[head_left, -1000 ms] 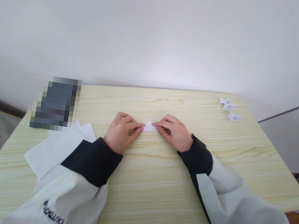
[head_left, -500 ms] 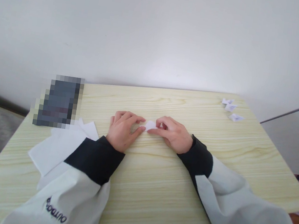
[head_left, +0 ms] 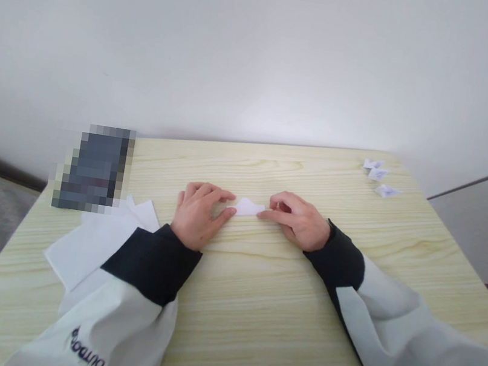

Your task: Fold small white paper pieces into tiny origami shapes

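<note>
Pale wall (head_left: 263,57) fills the bkgd, w/ a wood-grain table (head_left: 260,320) up against it. Reaching over the table are two lt. grey sleeves w/ blk cuffs: L sleeve (head_left: 114,316) has dark lettering, R sleeve (head_left: 427,339) comes in from lower R. Loose white sheets (head_left: 93,240) overlap on the table's L side, partly hidden by the L sleeve. Just beyond them, near the far L corner, sits a dark rect. obj. (head_left: 95,167), too pixelated to ID. L hand (head_left: 195,215) has thumb on the L end of a white paper pc (head_left: 248,208), forefinger a narrow gap off; R hand (head_left: 302,222) has thumb at its R end, forefinger curled close by. Can't tell from here if either actually pinches it. The pc lies mid-table btwn both hands, low peak facing the wall. Smallest: 3 folded paper shapes (head_left: 387,191) near the far R corner, well apart from the hands.
</note>
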A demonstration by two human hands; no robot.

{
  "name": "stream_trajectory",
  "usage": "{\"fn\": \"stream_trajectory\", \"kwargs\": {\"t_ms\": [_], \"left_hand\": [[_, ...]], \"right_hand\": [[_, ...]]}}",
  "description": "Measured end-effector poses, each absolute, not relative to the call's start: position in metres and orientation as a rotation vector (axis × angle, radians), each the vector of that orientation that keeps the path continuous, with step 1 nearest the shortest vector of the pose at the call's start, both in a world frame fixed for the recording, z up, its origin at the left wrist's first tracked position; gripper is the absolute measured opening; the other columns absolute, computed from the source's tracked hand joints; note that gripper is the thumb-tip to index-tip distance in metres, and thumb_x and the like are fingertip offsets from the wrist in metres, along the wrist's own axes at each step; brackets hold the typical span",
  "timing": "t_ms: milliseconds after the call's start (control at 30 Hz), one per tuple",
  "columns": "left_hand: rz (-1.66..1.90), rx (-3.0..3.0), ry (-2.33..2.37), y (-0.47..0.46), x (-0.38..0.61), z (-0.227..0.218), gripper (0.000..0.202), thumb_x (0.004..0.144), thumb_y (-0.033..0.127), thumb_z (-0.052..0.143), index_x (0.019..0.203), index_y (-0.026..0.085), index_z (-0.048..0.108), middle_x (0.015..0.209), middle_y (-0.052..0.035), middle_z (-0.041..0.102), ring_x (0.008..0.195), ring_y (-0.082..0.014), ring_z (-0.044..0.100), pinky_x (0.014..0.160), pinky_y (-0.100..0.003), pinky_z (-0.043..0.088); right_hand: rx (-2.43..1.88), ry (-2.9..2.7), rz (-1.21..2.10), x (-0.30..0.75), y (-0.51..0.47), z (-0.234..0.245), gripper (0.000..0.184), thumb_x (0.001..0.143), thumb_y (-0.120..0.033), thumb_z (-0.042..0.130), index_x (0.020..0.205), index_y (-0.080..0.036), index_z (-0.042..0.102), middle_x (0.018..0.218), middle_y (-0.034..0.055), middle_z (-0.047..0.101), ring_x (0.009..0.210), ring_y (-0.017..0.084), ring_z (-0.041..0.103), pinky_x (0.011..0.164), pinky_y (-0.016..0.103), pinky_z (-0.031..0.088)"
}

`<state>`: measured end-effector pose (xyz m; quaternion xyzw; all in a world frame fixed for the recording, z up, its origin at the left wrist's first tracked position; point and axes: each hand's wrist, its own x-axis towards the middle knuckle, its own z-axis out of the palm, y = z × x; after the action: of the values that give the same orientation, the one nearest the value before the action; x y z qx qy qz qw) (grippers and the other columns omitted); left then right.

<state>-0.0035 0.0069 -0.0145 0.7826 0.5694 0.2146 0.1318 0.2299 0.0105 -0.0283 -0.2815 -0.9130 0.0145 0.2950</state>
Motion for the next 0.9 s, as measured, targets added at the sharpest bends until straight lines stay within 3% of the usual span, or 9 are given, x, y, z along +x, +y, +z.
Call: {"fn": "stream_trajectory", "kwargs": {"t_ms": [367,533,700,900], "left_hand": [[0.62,2.317,1.608,0.008,-0.006,-0.014,0.019,0.08,0.036,0.057,0.095,0.029,0.067,0.095,-0.002,0.064,0.1,-0.0263,0.047,0.086,-0.046,0.034],[0.672,2.44,1.494,0.009,-0.006,-0.016,0.017,0.083,0.032,0.054,0.09,0.031,0.07,0.091,-0.0026,0.065,0.095,-0.0242,0.05,0.081,-0.042,0.035],[0.732,2.538,1.412,0.01,-0.006,-0.019,0.018,0.081,0.035,0.058,0.092,0.028,0.07,0.092,-0.0035,0.065,0.092,-0.023,0.052,0.079,-0.04,0.037],[0.757,2.665,1.319,0.012,-0.007,-0.022,0.021,0.079,0.038,0.06,0.094,0.025,0.069,0.09,-0.0047,0.064,0.089,-0.022,0.054,0.076,-0.037,0.042]], "right_hand": [[-0.818,-2.384,0.054,0.257,0.01,-0.027,0.031,0.078,-0.001,0.043,0.09,-0.017,0.066,0.09,0.0066,0.054,0.069,0.011,0.05,0.062,0.023,0.045],[-0.93,-2.364,0.04,0.245,0.008,-0.026,0.025,0.083,-0.01,0.046,0.098,-0.016,0.064,0.095,0.0075,0.059,0.071,0.011,0.054,0.066,0.023,0.047],[-1.021,-2.396,0.08,0.228,0.006,-0.025,0.026,0.087,-0.033,0.051,0.106,-0.021,0.064,0.101,0.0057,0.061,0.085,0.015,0.056,0.078,0.029,0.047],[-1.096,-2.32,0.115,0.208,0.012,-0.026,0.025,0.09,-0.032,0.047,0.095,-0.022,0.069,0.094,0.0043,0.061,0.075,0.011,0.057,0.07,0.023,0.045]]}}
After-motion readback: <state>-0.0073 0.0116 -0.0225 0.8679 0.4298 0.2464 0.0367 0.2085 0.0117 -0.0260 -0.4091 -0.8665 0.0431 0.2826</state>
